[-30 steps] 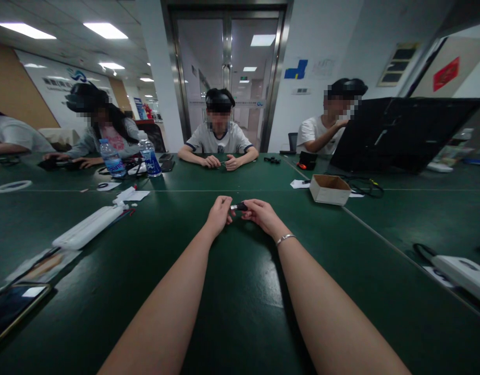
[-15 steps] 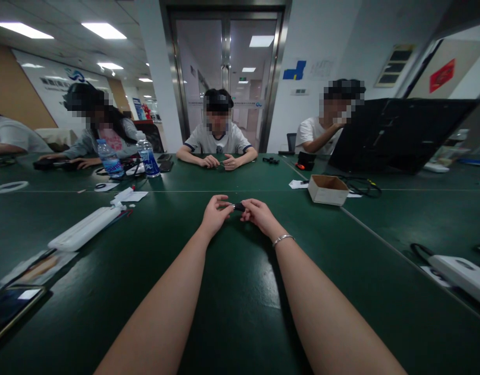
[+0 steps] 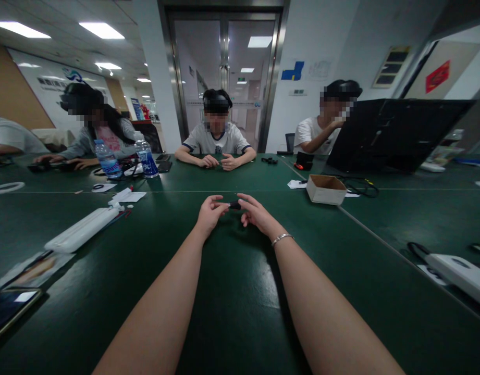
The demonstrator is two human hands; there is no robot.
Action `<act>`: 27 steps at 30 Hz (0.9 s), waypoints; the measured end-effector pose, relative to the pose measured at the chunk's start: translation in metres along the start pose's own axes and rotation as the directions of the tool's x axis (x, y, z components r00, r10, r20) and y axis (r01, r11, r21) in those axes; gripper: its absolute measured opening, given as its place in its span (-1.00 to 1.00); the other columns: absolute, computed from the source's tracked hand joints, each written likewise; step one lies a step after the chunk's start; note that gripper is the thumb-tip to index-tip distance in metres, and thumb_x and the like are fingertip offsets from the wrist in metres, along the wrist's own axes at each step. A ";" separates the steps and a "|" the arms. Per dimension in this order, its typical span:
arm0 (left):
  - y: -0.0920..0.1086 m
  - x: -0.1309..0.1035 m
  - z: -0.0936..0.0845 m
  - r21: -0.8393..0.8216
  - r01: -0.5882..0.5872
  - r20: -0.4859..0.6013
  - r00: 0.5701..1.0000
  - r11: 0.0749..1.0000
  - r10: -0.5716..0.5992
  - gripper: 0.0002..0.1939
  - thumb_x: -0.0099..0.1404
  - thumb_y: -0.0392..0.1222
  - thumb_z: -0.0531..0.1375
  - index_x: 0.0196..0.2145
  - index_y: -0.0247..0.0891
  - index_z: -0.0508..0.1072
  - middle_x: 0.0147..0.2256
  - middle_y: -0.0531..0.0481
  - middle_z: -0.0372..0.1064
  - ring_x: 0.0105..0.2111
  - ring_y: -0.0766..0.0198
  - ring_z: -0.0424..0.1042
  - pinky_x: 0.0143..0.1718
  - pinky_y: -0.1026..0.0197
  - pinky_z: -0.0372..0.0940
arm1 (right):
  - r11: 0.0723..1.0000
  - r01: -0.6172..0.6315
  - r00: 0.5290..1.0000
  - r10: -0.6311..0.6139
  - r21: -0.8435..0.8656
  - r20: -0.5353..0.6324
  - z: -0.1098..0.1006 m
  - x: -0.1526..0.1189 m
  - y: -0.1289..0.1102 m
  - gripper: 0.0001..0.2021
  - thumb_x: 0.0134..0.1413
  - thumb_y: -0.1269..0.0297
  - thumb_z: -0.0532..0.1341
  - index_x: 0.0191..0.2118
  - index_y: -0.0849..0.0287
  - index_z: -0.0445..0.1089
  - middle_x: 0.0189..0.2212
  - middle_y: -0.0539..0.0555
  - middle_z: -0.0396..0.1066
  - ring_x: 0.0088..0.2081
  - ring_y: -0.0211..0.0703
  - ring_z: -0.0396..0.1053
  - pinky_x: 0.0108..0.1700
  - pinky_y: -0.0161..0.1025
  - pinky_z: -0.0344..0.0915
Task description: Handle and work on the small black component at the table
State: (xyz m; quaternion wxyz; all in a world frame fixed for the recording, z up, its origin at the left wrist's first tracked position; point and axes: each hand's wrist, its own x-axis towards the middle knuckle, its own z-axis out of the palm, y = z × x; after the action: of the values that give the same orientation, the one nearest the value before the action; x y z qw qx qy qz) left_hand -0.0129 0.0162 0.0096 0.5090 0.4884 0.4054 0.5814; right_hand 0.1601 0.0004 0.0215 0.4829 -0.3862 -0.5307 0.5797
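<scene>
A small black stick with a silvery left end (image 3: pixel 235 205) is held level just above the green table, between my two hands. My left hand (image 3: pixel 211 212) pinches the silvery end between thumb and fingers. At the black end is my right hand (image 3: pixel 257 214), its index finger stretched out above the stick and its other fingers loosely apart. Whether a right fingertip still touches the stick is too small to make out. A silver bracelet (image 3: pixel 282 238) circles my right wrist.
To the right stand an open cardboard box (image 3: pixel 326 190) and a large black monitor (image 3: pixel 396 133). A white power strip-like bar (image 3: pixel 81 229) and a phone (image 3: pixel 13 312) lie left. Two bottles (image 3: pixel 146 156) stand farther back. A person (image 3: pixel 216 138) sits opposite, hands on the table.
My right fingers have loosened from the black end and spread apart. My left hand has shifted slightly left with the stick.
</scene>
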 end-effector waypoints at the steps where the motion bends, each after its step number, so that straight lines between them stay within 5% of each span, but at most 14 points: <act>1: 0.000 0.000 0.000 0.003 0.003 0.002 1.000 1.000 -0.003 -0.52 -0.07 -0.22 0.39 -0.18 -0.31 0.35 -0.46 0.03 0.40 -0.42 0.28 0.46 -0.37 0.28 0.30 | 1.000 -0.005 1.000 0.005 -0.010 -0.008 0.000 0.000 0.000 -0.61 0.19 0.30 0.20 0.14 0.11 0.29 -0.28 0.07 0.42 -0.65 -0.40 0.29 -0.68 -0.44 0.29; 6: 0.001 -0.001 0.000 -0.002 0.005 -0.011 1.000 1.000 -0.005 -0.55 -0.05 -0.23 0.38 -0.19 -0.32 0.35 -0.46 0.03 0.40 -0.42 0.30 0.45 -0.36 0.29 0.31 | 1.000 0.024 0.998 -0.025 0.006 0.049 -0.001 0.002 0.002 -0.43 0.01 0.48 0.30 0.16 0.00 0.28 -0.05 0.10 0.39 -0.53 -0.37 0.41 -0.63 -0.46 0.33; 11: 0.002 -0.001 0.003 0.000 0.017 -0.027 0.999 1.000 -0.017 -0.57 -0.02 -0.29 0.34 -0.17 -0.31 0.33 -0.48 0.06 0.39 -0.45 0.33 0.45 -0.39 0.32 0.30 | 0.998 -0.028 1.000 0.028 -0.055 0.007 0.002 0.003 0.002 -0.61 0.11 0.39 0.26 0.08 0.19 0.36 -0.38 0.06 0.44 -0.63 -0.36 0.34 -0.66 -0.45 0.32; 14: 0.002 -0.001 0.004 -0.011 0.022 -0.033 0.999 1.000 -0.022 -0.58 -0.02 -0.30 0.34 -0.18 -0.31 0.33 -0.50 0.07 0.39 -0.46 0.34 0.44 -0.40 0.33 0.29 | 1.000 0.010 1.000 -0.009 -0.024 0.026 0.003 0.002 0.001 -0.54 0.01 0.48 0.29 0.07 0.11 0.36 -0.30 0.03 0.43 -0.56 -0.34 0.41 -0.58 -0.42 0.40; 18: 0.002 -0.001 0.004 -0.009 0.025 -0.024 0.999 1.000 -0.026 -0.57 -0.02 -0.32 0.34 -0.18 -0.32 0.33 -0.51 0.07 0.39 -0.49 0.34 0.44 -0.42 0.33 0.29 | 0.999 -0.005 1.000 0.005 -0.047 -0.009 0.002 0.002 0.001 -0.72 0.17 0.31 0.19 0.00 0.19 0.39 -0.44 0.01 0.40 -0.66 -0.37 0.30 -0.64 -0.40 0.35; 27: 0.001 -0.004 0.006 0.204 -0.029 0.054 0.998 0.979 0.018 -0.80 0.22 -0.12 0.19 -0.27 -0.32 0.37 -0.64 0.14 0.25 -0.68 0.42 0.23 -0.62 0.38 0.10 | 0.998 0.065 0.992 -0.062 -0.023 0.106 -0.001 0.001 0.004 -0.60 -0.12 0.53 0.29 -0.08 0.15 0.46 -0.38 -0.04 0.40 -0.57 -0.40 0.32 -0.52 -0.41 0.38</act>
State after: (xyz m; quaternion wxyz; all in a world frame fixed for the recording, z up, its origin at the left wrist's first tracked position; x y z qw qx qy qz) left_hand -0.0070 0.0117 0.0108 0.4595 0.5579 0.4439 0.5297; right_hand 0.1600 0.0019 0.0180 0.4673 -0.3444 -0.5748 0.5767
